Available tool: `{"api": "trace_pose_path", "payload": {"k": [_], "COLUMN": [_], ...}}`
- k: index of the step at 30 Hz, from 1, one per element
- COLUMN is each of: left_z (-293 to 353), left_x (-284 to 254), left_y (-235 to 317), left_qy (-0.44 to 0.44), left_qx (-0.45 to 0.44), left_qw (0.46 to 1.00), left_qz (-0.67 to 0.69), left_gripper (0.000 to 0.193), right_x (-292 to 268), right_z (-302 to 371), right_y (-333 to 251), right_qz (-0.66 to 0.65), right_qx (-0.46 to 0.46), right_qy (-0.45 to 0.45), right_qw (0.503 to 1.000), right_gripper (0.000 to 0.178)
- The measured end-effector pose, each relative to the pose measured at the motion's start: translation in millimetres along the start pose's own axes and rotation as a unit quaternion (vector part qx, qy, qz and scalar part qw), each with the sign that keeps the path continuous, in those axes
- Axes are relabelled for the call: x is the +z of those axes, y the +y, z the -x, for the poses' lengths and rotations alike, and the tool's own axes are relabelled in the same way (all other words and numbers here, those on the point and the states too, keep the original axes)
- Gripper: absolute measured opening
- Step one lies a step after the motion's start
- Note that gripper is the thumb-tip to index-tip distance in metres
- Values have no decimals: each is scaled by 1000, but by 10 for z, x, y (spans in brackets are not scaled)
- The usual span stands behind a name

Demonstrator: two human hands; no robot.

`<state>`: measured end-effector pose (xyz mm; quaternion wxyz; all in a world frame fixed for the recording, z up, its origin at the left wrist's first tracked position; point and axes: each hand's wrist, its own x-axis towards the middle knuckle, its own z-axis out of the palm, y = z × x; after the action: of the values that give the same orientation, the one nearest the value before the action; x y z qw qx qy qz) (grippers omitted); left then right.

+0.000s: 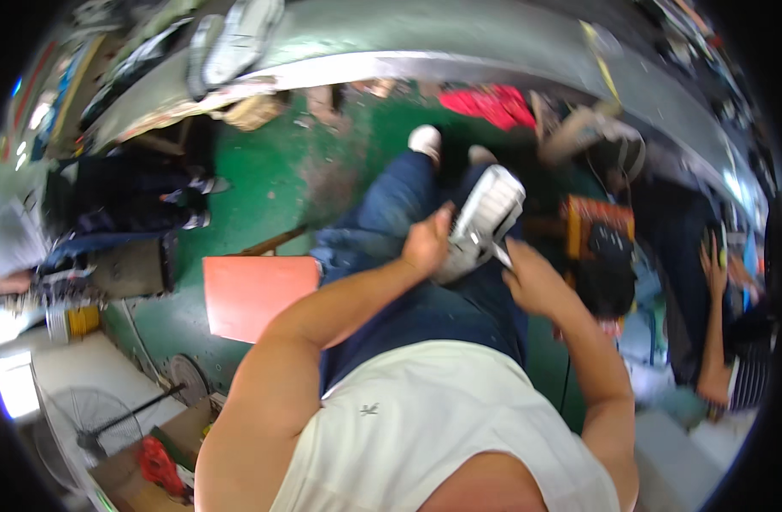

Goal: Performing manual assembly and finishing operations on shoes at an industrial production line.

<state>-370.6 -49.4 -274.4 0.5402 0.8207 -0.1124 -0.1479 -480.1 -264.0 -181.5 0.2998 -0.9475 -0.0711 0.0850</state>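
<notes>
— What is in the hands?

— A white, ribbed plastic housing [485,218], oblong, held over the lap in dark blue jeans [399,213]. The left hand [427,243] is curled around its lower left edge, thumb up along the side. The right hand [534,277] sits at its lower right corner, fingers bent; whether they pinch a small part there I cannot tell.

— Which way does it run?

— Its long axis slants from between the two hands, up and to the right, away from the body; the far end points toward the white shoes [425,138].

— And around them?

— Left of the left hand lies a flat orange-red board [254,294] on the green floor [263,183]. Right of the right hand, another person's arm [713,324] reaches up.
</notes>
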Motion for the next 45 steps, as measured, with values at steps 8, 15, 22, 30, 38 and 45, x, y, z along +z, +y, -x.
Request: {"api": "trace_pose_path", "payload": {"k": [8, 15, 22, 30, 38, 45], "left_z": [-17, -47, -157, -39, 197, 46], "left_x": [-71, -177, -197, -306, -210, -445], "left_y": [110, 362, 518, 699, 232, 452], "left_qy": [-88, -246, -268, -334, -214, -331], "left_qx": [225, 186, 172, 158, -48, -19], "left_qw": [960, 917, 896, 837, 975, 940], "left_qz": [-143, -253, -308, -404, -37, -77], "left_gripper": [50, 55, 56, 60, 75, 100], "right_x": [-151, 147, -347, -7, 122, -6], "right_z": [-169, 47, -142, -270, -90, 48], "right_y": [26, 449, 292, 326, 61, 121], "right_qz": [76, -3, -169, -135, -131, -260], "right_qx": [125, 116, 97, 69, 41, 177], "right_qy": [-34, 8, 86, 48, 44, -77], "right_qw": [989, 993, 977, 987, 990, 946], "right_gripper": [25, 25, 37, 41, 41, 38]}}
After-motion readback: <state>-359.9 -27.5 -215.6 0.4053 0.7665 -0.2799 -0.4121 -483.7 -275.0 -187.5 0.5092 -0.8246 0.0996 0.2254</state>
